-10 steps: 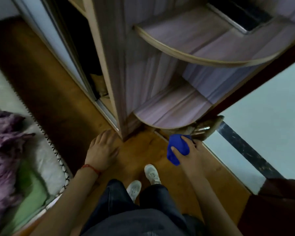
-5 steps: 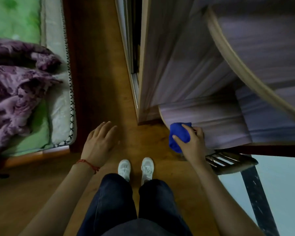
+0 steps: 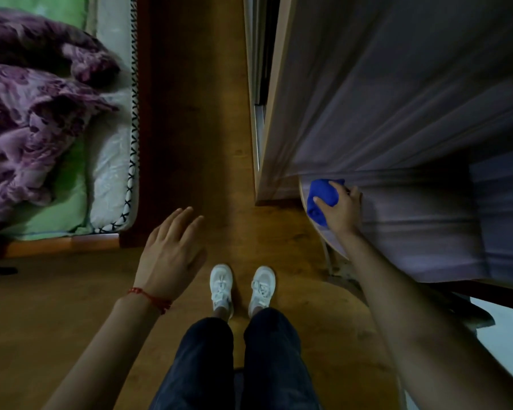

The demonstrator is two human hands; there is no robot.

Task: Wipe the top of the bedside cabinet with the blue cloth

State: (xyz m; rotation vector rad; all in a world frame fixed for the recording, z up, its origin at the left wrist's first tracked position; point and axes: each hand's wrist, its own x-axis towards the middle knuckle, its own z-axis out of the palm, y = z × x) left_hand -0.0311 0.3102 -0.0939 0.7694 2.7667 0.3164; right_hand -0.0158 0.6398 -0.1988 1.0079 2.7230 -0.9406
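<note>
Cloth on the cabinet shelf.
I see my right hand (image 3: pixel 342 210) gripping the bunched blue cloth (image 3: pixel 321 196) at the curved shelf (image 3: pixel 412 232) edge; left hand (image 3: pixel 171 255) hovers, fingers spread.

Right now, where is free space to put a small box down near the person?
The wooden floor between the bed and the wardrobe is bare, ahead of the shoes. The shelf surface beyond the right hand also looks free. Its near-left corner is crowded: that hand grips the blue cloth there. The left hand hovers over the floor.
</note>
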